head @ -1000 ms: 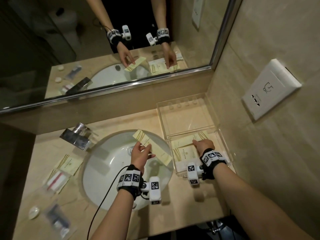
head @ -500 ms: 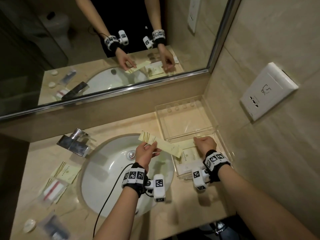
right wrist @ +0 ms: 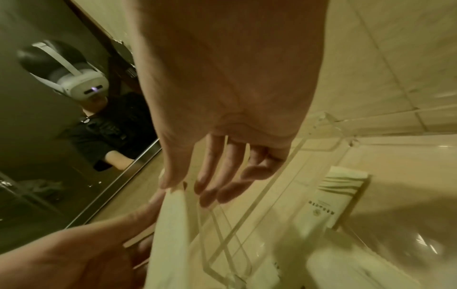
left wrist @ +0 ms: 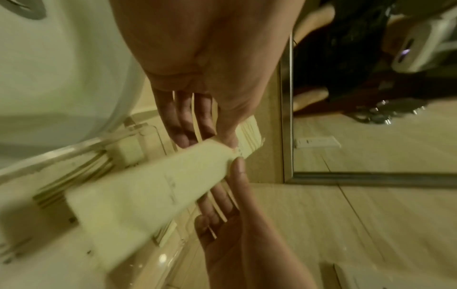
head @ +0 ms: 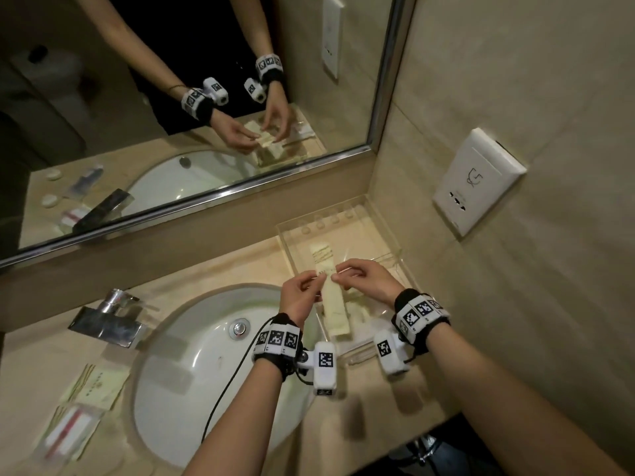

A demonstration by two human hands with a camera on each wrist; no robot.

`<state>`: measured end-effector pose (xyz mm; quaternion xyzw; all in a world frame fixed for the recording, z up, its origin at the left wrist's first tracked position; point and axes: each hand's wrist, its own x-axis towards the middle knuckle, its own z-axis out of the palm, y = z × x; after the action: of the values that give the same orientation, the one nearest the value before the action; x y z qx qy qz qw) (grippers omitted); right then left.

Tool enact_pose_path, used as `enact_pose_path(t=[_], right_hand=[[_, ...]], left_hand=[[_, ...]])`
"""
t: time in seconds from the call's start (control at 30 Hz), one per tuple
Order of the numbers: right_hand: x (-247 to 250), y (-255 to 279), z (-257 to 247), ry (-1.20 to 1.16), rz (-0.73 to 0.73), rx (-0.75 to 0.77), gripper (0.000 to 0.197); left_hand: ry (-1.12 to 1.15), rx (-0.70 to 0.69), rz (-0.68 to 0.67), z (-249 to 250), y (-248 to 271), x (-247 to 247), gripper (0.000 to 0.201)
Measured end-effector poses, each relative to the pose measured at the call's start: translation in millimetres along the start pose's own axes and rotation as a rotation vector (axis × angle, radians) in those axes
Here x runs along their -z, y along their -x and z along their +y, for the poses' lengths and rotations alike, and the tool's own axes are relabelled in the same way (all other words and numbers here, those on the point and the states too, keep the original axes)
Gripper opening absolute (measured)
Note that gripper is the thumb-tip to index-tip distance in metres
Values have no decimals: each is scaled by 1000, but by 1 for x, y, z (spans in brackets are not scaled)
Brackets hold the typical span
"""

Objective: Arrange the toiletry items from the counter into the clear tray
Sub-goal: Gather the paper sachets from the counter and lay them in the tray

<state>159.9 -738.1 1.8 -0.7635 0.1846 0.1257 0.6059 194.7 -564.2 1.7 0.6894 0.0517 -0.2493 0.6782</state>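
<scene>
A long cream packet (head: 332, 300) hangs lengthwise over the clear tray (head: 380, 224) at the right of the counter. My left hand (head: 314, 280) pinches its left edge and my right hand (head: 340, 274) pinches its right edge, both near the packet's far half. In the left wrist view, the left hand (left wrist: 210, 140) holds the packet (left wrist: 148, 195) by one edge. In the right wrist view, the right hand (right wrist: 185, 190) meets the same packet (right wrist: 170, 234). Other cream packets (right wrist: 329, 203) lie flat in the tray under it.
The white sink (head: 192, 379) and chrome faucet (head: 106, 317) lie left of the tray. A cream packet (head: 98, 386) and a clear bag with a red-striped item (head: 68, 431) lie on the counter's left. Mirror behind, and a wall socket (head: 477, 180) to the right.
My left hand carried the long packet from over the sink to over the tray and turned it lengthwise. My right hand lifted off the packets in the tray and took the packet's other edge.
</scene>
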Motion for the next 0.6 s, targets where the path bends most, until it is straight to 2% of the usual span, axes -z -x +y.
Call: enact_pose_path(t=[0.07, 0.17, 0.3, 0.37, 0.4, 0.5, 0.57, 0.6], right_hand=[[3, 1, -2, -9, 35, 22, 37], [11, 3, 0, -85, 155, -18, 30], [28, 5, 18, -203, 384, -211, 29], [32, 3, 38, -258, 472, -328, 28], [34, -1, 51, -286, 497, -373, 34], [34, -21, 94, -286, 506, -466, 75], [35, -50, 138, -288, 515, -468, 85], [29, -48, 127, -282, 508, -476, 84]], left_hand=[[-127, -49, -36, 2, -6, -6, 19], [-261, -97, -67, 4, -14, -11, 18], [-399, -166, 26, 2, -20, -9, 16], [-436, -163, 32, -2, -21, -7, 12], [-453, -158, 30, -4, -21, -6, 12], [-545, -152, 24, -13, -20, -3, 16], [-609, -148, 11, -20, -18, -1, 16], [-632, -144, 4, -23, -16, 1, 16]])
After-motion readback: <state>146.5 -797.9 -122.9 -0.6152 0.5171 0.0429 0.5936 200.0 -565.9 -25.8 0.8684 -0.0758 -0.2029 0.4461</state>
